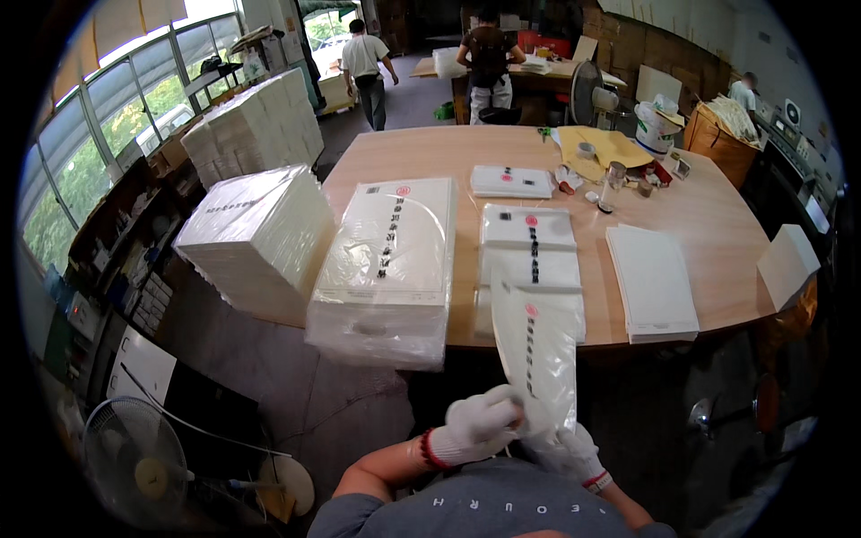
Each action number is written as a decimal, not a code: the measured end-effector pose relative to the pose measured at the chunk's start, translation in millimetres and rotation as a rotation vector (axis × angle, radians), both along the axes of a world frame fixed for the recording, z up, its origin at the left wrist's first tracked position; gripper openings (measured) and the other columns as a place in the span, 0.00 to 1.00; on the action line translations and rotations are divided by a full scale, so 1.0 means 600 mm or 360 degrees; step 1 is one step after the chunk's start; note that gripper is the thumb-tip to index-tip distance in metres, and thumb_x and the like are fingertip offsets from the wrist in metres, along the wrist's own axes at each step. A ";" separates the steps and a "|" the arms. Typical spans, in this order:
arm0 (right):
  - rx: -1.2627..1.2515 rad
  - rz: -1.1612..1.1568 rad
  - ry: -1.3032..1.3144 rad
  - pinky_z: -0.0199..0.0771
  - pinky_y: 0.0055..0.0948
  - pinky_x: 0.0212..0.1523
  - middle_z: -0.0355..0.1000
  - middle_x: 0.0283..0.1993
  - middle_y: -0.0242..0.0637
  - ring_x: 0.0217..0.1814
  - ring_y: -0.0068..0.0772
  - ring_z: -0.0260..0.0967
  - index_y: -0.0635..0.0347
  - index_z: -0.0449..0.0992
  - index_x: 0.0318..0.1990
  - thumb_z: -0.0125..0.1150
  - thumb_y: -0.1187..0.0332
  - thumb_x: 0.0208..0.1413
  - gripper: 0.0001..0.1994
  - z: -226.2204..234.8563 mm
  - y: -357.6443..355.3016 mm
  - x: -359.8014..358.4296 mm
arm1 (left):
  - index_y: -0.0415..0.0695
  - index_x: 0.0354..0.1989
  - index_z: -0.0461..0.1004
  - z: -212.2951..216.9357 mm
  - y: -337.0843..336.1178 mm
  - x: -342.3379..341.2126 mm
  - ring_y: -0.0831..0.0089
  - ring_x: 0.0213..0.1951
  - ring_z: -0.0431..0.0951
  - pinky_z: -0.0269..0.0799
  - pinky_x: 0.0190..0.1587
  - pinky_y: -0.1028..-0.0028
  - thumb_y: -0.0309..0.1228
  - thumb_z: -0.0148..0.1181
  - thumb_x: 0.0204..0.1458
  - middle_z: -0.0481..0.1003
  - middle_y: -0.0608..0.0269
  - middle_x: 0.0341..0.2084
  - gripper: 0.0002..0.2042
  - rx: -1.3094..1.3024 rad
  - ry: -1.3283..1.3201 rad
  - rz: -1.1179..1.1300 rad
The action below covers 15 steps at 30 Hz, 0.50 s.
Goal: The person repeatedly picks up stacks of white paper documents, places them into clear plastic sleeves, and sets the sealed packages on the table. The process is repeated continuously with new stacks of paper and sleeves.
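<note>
A clear plastic bag with white printed paper in it tilts down from the table's front edge towards my body. My right hand, in a white knit glove, grips the bag's lower end; part of the hand is hidden by plastic. At the bag's lower left edge is my left hand, gloved too, with its fingers curled closed. What those fingers hold, if anything, cannot be made out. Just beyond, a stack of similar filled bags lies flat on the table.
Left of the bags lie a large wrapped paper stack and a tall wrapped block. White sheets are piled to the right. Tape and a jar stand at the back. A floor fan is at lower left. Several people are farther off.
</note>
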State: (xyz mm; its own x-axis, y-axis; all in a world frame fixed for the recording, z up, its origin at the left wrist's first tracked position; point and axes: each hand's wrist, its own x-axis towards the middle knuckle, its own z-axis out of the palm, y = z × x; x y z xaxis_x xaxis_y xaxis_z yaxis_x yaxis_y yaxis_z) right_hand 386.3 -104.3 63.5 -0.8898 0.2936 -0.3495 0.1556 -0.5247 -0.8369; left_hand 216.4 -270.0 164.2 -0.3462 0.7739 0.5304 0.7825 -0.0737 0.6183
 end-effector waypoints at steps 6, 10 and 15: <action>-0.0524 0.0220 0.0397 0.68 0.31 0.49 0.66 0.49 0.42 0.50 0.33 0.66 0.66 0.63 0.54 0.50 0.66 0.56 0.19 0.053 0.013 -0.264 | 0.40 0.23 0.66 -0.013 -0.085 -0.116 0.70 0.25 0.66 0.65 0.27 0.75 0.25 0.52 0.48 0.67 0.63 0.23 0.04 0.0931 0.0388 0.1062; 0.0258 0.0679 0.0758 0.72 0.26 0.32 0.69 0.32 0.39 0.32 0.29 0.70 0.66 0.64 0.52 0.47 0.71 0.55 0.17 -0.002 -0.021 -0.411 | 0.39 0.30 0.67 -0.051 -0.138 -0.292 0.76 0.31 0.64 0.64 0.34 0.80 0.26 0.47 0.55 0.67 0.67 0.28 0.05 0.1329 -0.0287 0.1066; -0.0073 0.0696 0.0236 0.74 0.24 0.24 0.67 0.23 0.32 0.20 0.22 0.66 0.65 0.64 0.50 0.45 0.72 0.56 0.15 0.026 -0.122 -0.433 | 0.44 0.29 0.67 -0.174 -0.258 -0.419 0.82 0.27 0.65 0.63 0.30 0.79 0.26 0.43 0.51 0.67 0.70 0.27 0.05 0.1435 -0.1407 0.1195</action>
